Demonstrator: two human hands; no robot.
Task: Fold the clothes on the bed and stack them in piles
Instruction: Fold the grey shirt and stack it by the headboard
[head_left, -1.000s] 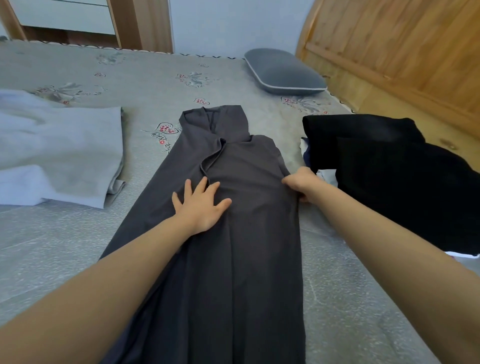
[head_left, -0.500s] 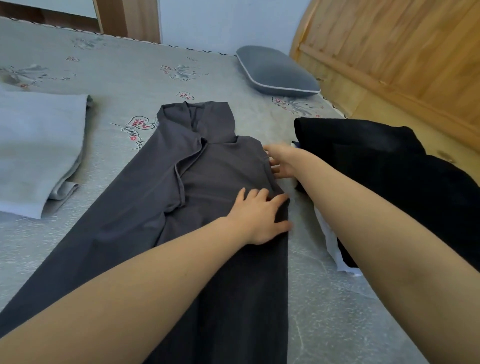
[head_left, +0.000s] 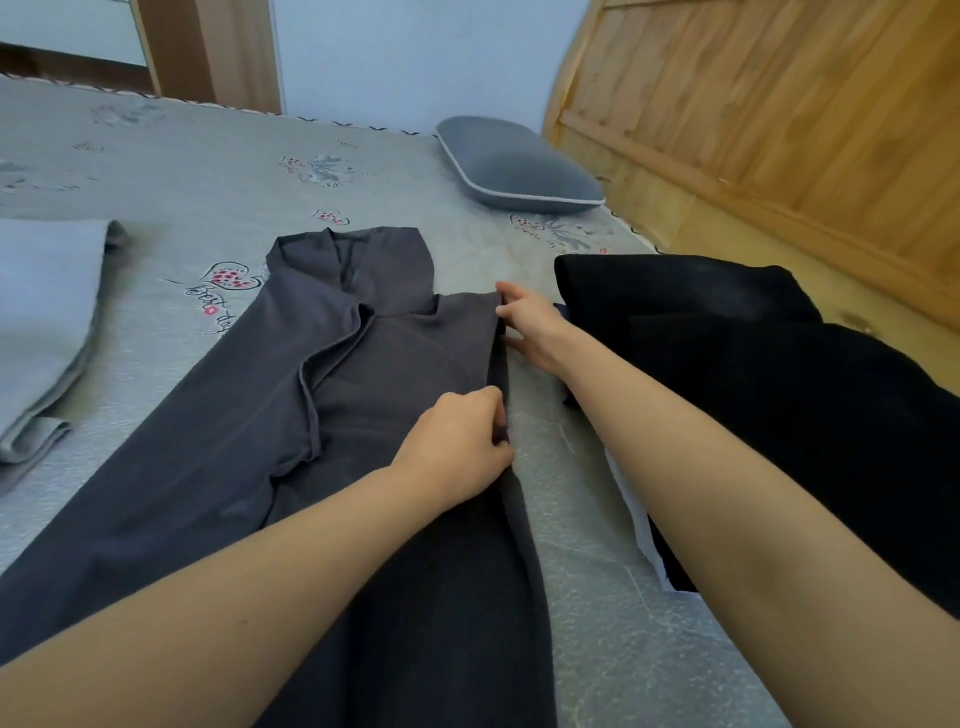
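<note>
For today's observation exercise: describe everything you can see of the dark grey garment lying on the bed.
The dark grey garment is a long hooded piece of soft, matte fabric, spread lengthwise on the bed with its hood at the far end. Its left side is already folded inward, leaving a raised crease. The left hand grips its right edge, and the right hand pinches that same edge nearer the shoulder. Its near end runs out of frame.

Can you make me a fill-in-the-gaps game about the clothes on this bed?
1. Both hands grip the long dark grey garment along its ____ edge.
2. The heap of clothes beside the right hand is coloured ____.
3. The pillow lies next to the ____ headboard.
4. The left hand is ____ to the camera than the right hand.

Missing words: right; black; wooden; nearer
</note>
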